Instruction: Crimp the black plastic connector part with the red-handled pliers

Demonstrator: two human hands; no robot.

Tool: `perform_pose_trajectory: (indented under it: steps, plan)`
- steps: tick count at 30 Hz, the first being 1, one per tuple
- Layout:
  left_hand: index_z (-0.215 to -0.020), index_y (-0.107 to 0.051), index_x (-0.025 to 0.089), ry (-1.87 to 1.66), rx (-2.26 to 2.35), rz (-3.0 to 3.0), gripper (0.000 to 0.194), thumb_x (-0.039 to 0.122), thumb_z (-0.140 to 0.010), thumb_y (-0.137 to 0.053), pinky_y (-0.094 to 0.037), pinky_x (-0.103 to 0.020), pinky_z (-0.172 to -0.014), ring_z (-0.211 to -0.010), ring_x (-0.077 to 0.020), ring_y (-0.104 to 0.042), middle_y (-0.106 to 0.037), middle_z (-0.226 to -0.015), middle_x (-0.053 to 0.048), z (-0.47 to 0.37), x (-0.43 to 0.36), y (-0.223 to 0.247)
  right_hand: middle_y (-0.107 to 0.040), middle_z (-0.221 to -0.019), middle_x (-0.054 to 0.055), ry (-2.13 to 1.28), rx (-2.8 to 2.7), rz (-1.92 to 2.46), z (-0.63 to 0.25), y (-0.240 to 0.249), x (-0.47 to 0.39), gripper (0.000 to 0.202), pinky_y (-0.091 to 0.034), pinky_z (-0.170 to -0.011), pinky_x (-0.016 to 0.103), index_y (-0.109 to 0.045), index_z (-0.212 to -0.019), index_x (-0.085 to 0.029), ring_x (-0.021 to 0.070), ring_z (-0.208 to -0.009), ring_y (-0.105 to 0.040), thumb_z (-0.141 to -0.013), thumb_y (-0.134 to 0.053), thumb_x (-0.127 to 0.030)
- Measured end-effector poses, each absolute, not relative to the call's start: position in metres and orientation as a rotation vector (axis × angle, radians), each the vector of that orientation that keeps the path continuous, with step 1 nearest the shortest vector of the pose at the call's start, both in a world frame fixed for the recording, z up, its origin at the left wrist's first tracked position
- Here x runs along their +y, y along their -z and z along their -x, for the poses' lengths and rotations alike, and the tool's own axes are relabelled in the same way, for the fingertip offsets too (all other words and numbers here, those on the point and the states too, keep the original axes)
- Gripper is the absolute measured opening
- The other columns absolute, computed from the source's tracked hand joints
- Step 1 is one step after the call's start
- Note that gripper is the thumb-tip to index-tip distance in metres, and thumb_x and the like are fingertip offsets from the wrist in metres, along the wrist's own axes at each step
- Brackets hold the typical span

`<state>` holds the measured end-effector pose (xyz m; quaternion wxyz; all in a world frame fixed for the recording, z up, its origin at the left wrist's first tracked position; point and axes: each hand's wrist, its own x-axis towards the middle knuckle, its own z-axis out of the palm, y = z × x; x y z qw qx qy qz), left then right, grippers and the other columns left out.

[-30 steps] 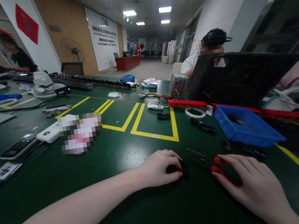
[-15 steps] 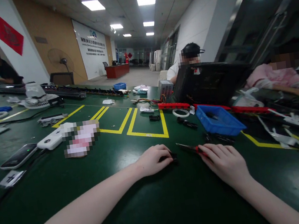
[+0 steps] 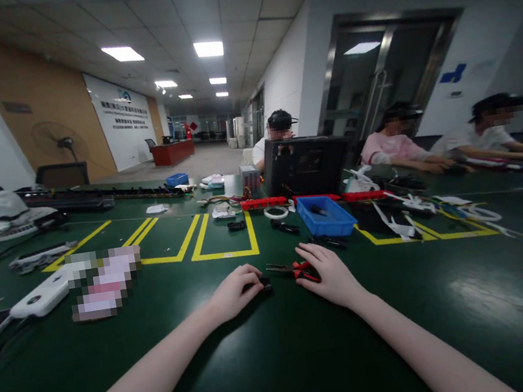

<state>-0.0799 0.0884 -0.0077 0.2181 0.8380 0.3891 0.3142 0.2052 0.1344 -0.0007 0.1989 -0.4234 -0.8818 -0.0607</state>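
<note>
My left hand (image 3: 236, 291) pinches a small black part (image 3: 265, 284) low over the green table, its fingers hiding most of the piece. To the right of it, my right hand (image 3: 332, 274) has its fingers around the red-and-black handles of long-nose pliers (image 3: 296, 271). The metal jaws point left, just above the black part, and I see a small gap between pliers and part. Both handles show between thumb and fingers.
Beyond my right hand stands a blue bin (image 3: 329, 225) with black pieces beside it. Yellow tape (image 3: 225, 254) marks boxes on the table. A white power bank (image 3: 42, 291) lies at the left. A black computer case (image 3: 306, 164) stands behind, and people sit across the table.
The view has swung to the right. My right hand has shifted its hold on the pliers, and more of their handles now shows. The left hand keeps the black part.
</note>
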Motion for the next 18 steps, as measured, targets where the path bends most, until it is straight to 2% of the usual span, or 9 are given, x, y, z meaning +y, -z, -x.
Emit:
perform_pose_trajectory:
  steps: [3,7,11,18]
  plan:
    - [-0.085,-0.066,0.015,-0.846,1.07,-2.318,0.019,0.025,-0.095,-0.053,-0.048,-0.037,-0.096,-0.105,-0.0207,-0.059,-0.06,-0.116,-0.008,0.08,0.09,0.009,-0.043,-0.148,0.017,0.078,-2.436,1.278,-0.209,0.002,0.136,0.077,-0.033,-0.11,0.052,-0.041,-0.144,-0.016,0.0335,-0.136,-0.04,-0.081,-0.062,-0.057]
    - [-0.084,-0.063,0.016,-0.82,1.062,-2.31,0.02,0.026,-0.096,-0.051,-0.048,-0.039,-0.097,-0.108,-0.0222,-0.057,-0.059,-0.119,-0.008,0.08,0.09,0.01,-0.051,-0.143,0.013,-0.069,-2.473,1.327,-0.224,0.001,0.137,0.08,-0.035,-0.11,0.048,-0.045,-0.142,-0.02,0.0312,-0.131,-0.046,-0.078,-0.06,-0.067]
    - [-0.084,-0.063,0.017,-0.77,1.086,-2.258,0.021,0.028,-0.097,-0.05,-0.046,-0.038,-0.097,-0.108,-0.0218,-0.056,-0.059,-0.118,-0.008,0.081,0.089,0.012,-0.048,-0.145,0.012,-0.148,-2.469,1.358,-0.239,-0.001,0.137,0.085,-0.038,-0.107,0.047,-0.046,-0.141,-0.021,0.0317,-0.131,-0.046,-0.074,-0.064,-0.069]
    - [-0.089,-0.064,0.018,-0.768,1.105,-2.254,0.018,0.03,-0.096,-0.051,-0.046,-0.037,-0.097,-0.108,-0.0216,-0.056,-0.06,-0.117,-0.007,0.08,0.085,0.011,-0.062,-0.117,0.009,-0.112,-2.429,1.319,-0.238,-0.006,0.132,0.062,-0.048,-0.09,0.04,-0.059,-0.118,-0.021,0.0259,-0.106,-0.059,-0.074,-0.068,-0.064]
